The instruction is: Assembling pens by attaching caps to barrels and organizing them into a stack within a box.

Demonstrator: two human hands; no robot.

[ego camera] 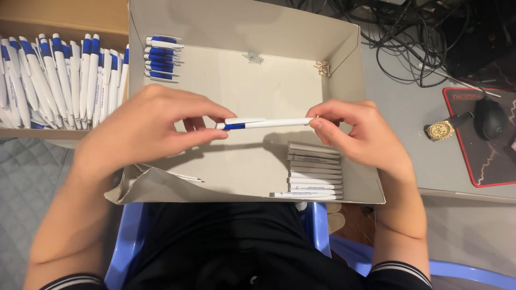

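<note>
A shallow cardboard box lies across the person's lap, a grey worktop to its right. Above the box's middle, the left hand and right hand each pinch one end of a white-and-blue pen, fingers closed on it.

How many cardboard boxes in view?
2. One open box on the lap, under both hands; a second box at upper left, filled with white-and-blue pens. Others may sit outside the frame.

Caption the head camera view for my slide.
Both hands hold a white-and-blue plastic pen over an open cardboard box.
</note>
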